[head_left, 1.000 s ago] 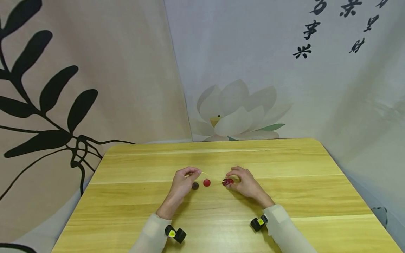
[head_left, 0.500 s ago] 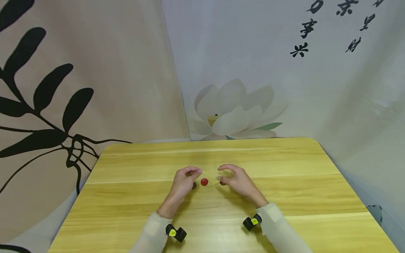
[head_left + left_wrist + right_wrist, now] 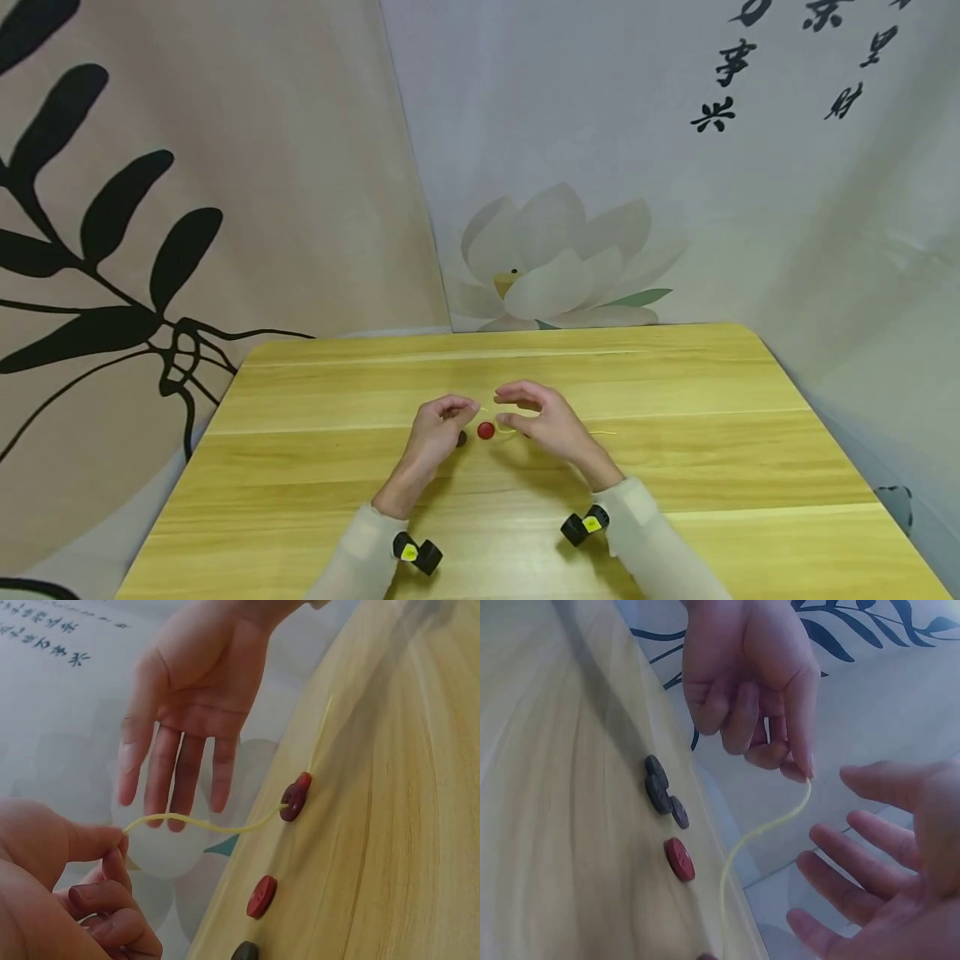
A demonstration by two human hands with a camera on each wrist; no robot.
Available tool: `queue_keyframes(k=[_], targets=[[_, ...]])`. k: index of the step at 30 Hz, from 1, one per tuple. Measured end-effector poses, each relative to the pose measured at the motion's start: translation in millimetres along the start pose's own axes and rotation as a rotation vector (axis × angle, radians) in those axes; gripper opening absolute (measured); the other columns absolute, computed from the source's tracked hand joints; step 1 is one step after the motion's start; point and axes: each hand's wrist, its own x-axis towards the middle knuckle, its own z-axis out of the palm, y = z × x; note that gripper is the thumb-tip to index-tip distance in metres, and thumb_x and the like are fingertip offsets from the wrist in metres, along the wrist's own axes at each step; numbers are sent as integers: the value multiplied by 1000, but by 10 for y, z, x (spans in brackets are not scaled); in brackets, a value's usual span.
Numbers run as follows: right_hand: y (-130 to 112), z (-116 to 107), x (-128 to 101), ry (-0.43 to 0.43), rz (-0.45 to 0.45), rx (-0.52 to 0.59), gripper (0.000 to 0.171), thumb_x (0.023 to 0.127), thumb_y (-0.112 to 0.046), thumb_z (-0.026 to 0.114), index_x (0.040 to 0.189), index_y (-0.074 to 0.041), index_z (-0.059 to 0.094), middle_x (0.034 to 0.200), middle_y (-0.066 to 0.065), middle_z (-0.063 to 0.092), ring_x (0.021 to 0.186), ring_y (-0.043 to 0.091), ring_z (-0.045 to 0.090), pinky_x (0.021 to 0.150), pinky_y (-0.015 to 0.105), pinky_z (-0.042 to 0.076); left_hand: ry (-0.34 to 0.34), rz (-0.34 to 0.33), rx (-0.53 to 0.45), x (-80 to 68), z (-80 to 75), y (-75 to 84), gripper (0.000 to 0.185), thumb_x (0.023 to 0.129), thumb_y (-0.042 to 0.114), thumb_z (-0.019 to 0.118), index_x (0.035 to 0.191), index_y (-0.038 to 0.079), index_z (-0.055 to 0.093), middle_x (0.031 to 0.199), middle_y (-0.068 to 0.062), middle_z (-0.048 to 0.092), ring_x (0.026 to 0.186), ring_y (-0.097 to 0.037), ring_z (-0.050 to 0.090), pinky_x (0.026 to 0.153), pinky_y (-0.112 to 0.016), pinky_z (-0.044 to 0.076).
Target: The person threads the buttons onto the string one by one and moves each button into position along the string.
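Note:
My left hand [image 3: 431,433] pinches the end of a yellow string [image 3: 225,829] between thumb and forefinger, above the table. From there the string sags to a dark red button [image 3: 291,804] on the tabletop, passes through it and runs on to the right. A brighter red button [image 3: 304,779] lies against it. My right hand [image 3: 547,421] hovers over these, its fingers spread and holding nothing, close to the left fingertips. Another red button [image 3: 486,431] lies flat between the hands. In the right wrist view, several dark buttons [image 3: 658,793] lie together; the head view mostly hides them behind my left hand.
The wooden table [image 3: 300,500] stretches out around both hands. Behind it hangs a cloth backdrop [image 3: 570,125] with a printed flower, leaves and characters. Each wrist wears a small black camera, such as the left one [image 3: 418,554].
My right hand has let go of the threaded buttons and moved left and up toward my left hand, fingers opening. The left hand keeps its pinch on the string, almost still.

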Motion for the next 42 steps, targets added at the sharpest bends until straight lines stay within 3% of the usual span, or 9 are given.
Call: queue_keyframes(k=[5,10,16,22,29,36,42], targets=[[-13,41,30,-33,23,29,36,93,-16,69,129,-14,61,124,13,67,117,31,62,97,48,50,-3,-6,-13,3,0,-6,24,96,23,65,107,2,71,95,-6,63,93,-29,56,66,-26,44],[-22,64,33,-53,51,73,40,94,-13,67,133,-9,58,122,18,67,112,32,64,90,38,54,-2,-6,-20,6,3,-21,21,96,22,66,105,3,72,93,-5,63,89,-27,55,62,-23,43],[-48,95,31,-62,76,100,38,96,-4,62,133,-4,56,114,23,68,105,32,67,90,39,53,-10,-9,-12,5,1,-43,19,96,21,65,104,5,72,96,-7,63,92,-27,56,68,-27,46],[-168,122,29,-74,91,103,35,95,3,58,130,2,56,107,26,68,103,45,64,89,39,52,-24,-4,-17,-6,1,-42,22,97,22,64,107,3,70,103,-10,65,99,-31,57,75,-34,49],[48,161,72,-76,97,124,30,96,-4,61,126,0,61,108,26,69,101,44,64,88,44,52,-29,3,-38,-21,30,-26,23,97,22,65,107,3,70,101,-9,65,94,-30,57,69,-29,47],[59,170,73,-72,92,119,23,94,-4,63,116,-3,67,100,22,72,96,44,65,83,35,53,-24,2,-36,-13,32,-47,22,97,22,65,105,3,70,100,-10,65,92,-29,56,66,-26,45],[65,175,76,-49,101,120,20,93,-3,63,112,-3,69,99,25,70,95,43,65,84,42,52,-27,6,-40,-7,32,-48,23,97,22,65,105,2,70,100,-10,65,92,-29,56,65,-25,44]])
